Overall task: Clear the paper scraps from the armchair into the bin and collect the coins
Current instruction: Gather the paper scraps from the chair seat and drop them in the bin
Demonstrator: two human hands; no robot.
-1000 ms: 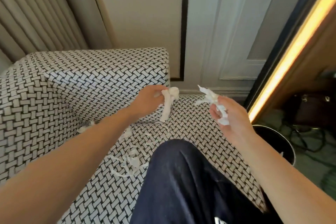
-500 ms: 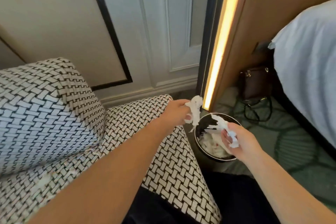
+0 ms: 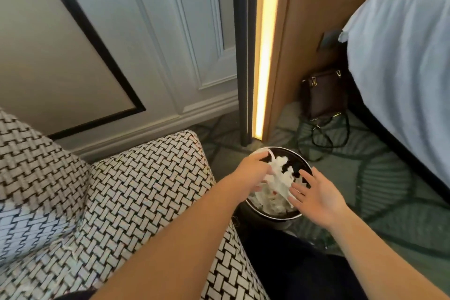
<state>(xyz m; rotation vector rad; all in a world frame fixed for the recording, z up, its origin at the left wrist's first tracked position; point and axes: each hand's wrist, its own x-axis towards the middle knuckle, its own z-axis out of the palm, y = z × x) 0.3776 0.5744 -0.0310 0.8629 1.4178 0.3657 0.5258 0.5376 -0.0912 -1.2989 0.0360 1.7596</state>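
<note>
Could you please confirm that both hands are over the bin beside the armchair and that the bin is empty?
Not quite: the bin is not empty. The head view shows paper scraps inside it. The left hand and right hand are indeed over the bin beside the armchair.

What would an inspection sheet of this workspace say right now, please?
Surface: patterned armchair; no coins seen on it.
Job's things: scraps in the bin; coins: nothing seen.
Clutter: brown bag on the carpet.
Hands: both over the bin; right hand open, left hand touching scraps, grip unclear.
Cables: black cord or strap by the bag.
Surroundings: bed, lit strip, panelled wall.
</note>
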